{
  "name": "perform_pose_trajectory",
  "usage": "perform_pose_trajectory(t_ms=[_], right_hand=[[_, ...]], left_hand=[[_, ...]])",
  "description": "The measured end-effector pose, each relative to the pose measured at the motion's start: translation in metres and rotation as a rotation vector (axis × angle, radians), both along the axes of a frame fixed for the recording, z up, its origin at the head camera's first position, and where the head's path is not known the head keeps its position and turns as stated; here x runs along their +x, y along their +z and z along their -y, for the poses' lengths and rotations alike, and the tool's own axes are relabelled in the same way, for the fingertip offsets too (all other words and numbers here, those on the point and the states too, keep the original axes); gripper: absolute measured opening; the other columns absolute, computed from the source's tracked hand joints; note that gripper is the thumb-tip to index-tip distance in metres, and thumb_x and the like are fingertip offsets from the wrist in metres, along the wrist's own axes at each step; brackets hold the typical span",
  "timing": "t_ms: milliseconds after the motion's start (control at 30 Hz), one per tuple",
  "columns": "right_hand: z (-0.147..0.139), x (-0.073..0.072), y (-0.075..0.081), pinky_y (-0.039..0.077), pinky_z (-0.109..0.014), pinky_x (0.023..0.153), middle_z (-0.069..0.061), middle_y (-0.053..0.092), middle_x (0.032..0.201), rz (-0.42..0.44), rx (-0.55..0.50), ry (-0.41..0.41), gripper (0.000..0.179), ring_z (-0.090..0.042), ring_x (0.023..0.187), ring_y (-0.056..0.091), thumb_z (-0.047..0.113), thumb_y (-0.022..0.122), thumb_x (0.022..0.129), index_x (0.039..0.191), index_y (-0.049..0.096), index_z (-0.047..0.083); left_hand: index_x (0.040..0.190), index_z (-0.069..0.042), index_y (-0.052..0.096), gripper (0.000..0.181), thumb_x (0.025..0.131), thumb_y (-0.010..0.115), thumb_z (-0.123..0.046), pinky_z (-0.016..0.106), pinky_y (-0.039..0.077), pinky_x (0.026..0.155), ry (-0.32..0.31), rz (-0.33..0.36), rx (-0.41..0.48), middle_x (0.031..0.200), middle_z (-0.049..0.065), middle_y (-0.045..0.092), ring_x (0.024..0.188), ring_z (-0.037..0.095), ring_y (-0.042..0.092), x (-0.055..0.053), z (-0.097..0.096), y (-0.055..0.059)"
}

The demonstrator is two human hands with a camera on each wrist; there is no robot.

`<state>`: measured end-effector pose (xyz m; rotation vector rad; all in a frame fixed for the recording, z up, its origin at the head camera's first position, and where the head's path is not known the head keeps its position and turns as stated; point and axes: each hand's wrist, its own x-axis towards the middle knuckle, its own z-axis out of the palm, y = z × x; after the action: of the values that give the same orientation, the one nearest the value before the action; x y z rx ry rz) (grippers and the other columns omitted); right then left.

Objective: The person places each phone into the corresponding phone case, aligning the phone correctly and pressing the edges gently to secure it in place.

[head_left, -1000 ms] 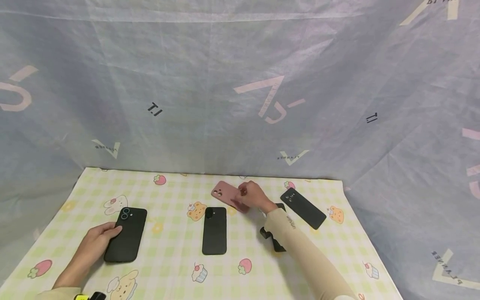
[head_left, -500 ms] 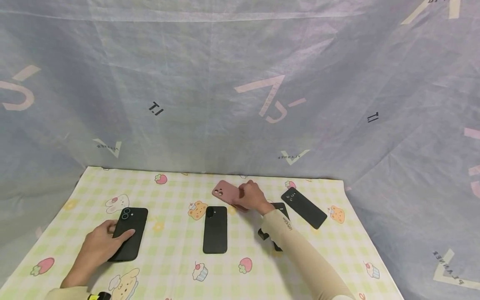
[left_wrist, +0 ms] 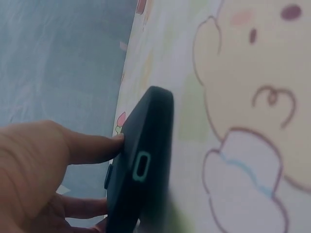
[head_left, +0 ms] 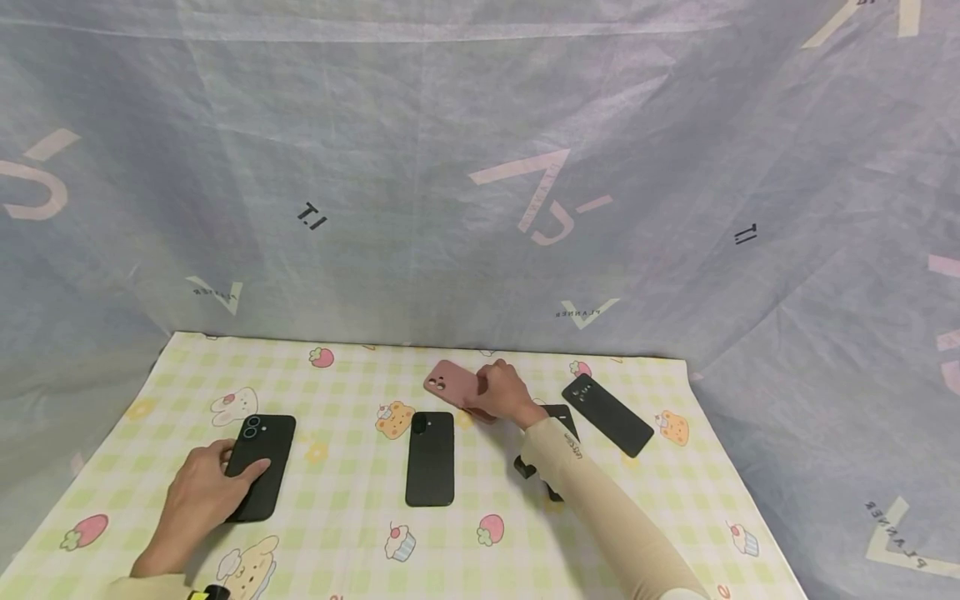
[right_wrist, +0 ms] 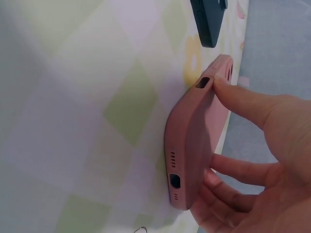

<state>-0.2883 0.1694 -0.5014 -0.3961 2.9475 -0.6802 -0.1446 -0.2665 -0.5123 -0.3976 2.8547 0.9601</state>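
Observation:
At the left of the head view my left hand (head_left: 202,487) holds a black-cased phone (head_left: 266,462), thumb lying over its back and fingers at its left edge. Two teal-ringed lenses show at its top. In the left wrist view its bottom end has a teal-ringed port, and the thumb (left_wrist: 95,148) presses its back. Toward the back of the table, my right hand (head_left: 502,392) grips a pink phone case (head_left: 450,383) by its near half, thumb on one long edge and fingers on the other. Camera holes show at its far end; my hand covers the near part.
A black phone or case (head_left: 431,467) lies in the middle. Another black case (head_left: 609,417) lies slanted at the right. My right sleeve (head_left: 592,500) partly covers a further dark flat thing (head_left: 562,417). A grey curtain (head_left: 420,208) hangs behind the checkered tablecloth (head_left: 337,533).
My left thumb has slid farther across the back of the black-cased phone, and the hand has shifted right. My right hand has tightened its hold on the pink case, which barely moved.

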Motion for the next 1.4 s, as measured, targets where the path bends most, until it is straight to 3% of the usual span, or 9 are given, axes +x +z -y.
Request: perform_pose_trajectory(t_ms=[233, 533, 767, 967, 1200, 1400], right_hand=[[-0.002, -0.005, -0.003, 0.054, -0.040, 0.082, -0.011, 0.063, 0.107, 0.005, -0.011, -0.008, 0.043, -0.024, 0.095, 0.058, 0.029, 0.089, 0.089, 0.117, 0.074, 0.000], [0.002, -0.002, 0.000, 0.053, -0.038, 0.079, -0.009, 0.067, 0.098, 0.091, -0.103, -0.066, 0.049, -0.023, 0.089, 0.063, 0.025, 0.090, 0.089, 0.121, 0.062, 0.001], [0.004, 0.001, 0.004, 0.054, -0.040, 0.080, -0.010, 0.068, 0.102, 0.150, -0.111, -0.113, 0.053, -0.024, 0.090, 0.063, 0.027, 0.089, 0.090, 0.125, 0.060, 0.001], [0.004, -0.003, 0.004, 0.052, -0.035, 0.068, -0.009, 0.069, 0.091, 0.118, -0.092, -0.095, 0.026, -0.020, 0.078, 0.061, 0.016, 0.083, 0.094, 0.108, 0.073, -0.002], [0.004, -0.007, 0.005, 0.051, -0.033, 0.072, -0.010, 0.071, 0.100, 0.101, -0.104, -0.104, 0.022, -0.019, 0.081, 0.059, 0.008, 0.068, 0.103, 0.121, 0.075, -0.004], [0.002, -0.007, 0.004, 0.053, -0.033, 0.071, -0.012, 0.073, 0.100, 0.095, -0.143, -0.096, 0.023, -0.019, 0.079, 0.059, 0.003, 0.060, 0.105, 0.120, 0.075, -0.004]], left_hand=[[0.148, 0.024, 0.040, 0.083, 0.103, 0.070, -0.039, 0.069, 0.044, 0.096, -0.014, -0.032, -0.032, 0.135, 0.048, 0.041, 0.119, 0.060, 0.048, 0.001, -0.006, 0.002], [0.151, 0.025, 0.034, 0.083, 0.105, 0.066, -0.037, 0.076, 0.037, 0.106, -0.012, 0.010, -0.081, 0.139, 0.050, 0.033, 0.129, 0.067, 0.037, 0.004, -0.012, 0.001], [0.150, 0.023, 0.037, 0.080, 0.105, 0.068, -0.034, 0.075, 0.043, 0.100, 0.032, -0.002, -0.113, 0.135, 0.048, 0.034, 0.127, 0.066, 0.041, 0.006, -0.018, 0.000], [0.150, 0.022, 0.037, 0.077, 0.104, 0.069, -0.030, 0.074, 0.047, 0.092, 0.041, -0.035, -0.124, 0.133, 0.047, 0.037, 0.125, 0.065, 0.043, 0.007, -0.021, 0.000], [0.152, 0.020, 0.035, 0.076, 0.104, 0.070, -0.027, 0.074, 0.049, 0.088, 0.038, -0.063, -0.142, 0.134, 0.048, 0.038, 0.123, 0.066, 0.045, 0.009, -0.024, 0.000], [0.152, 0.021, 0.036, 0.073, 0.105, 0.069, -0.024, 0.074, 0.051, 0.084, 0.017, -0.101, -0.173, 0.132, 0.050, 0.040, 0.119, 0.067, 0.048, 0.010, -0.025, -0.001]])
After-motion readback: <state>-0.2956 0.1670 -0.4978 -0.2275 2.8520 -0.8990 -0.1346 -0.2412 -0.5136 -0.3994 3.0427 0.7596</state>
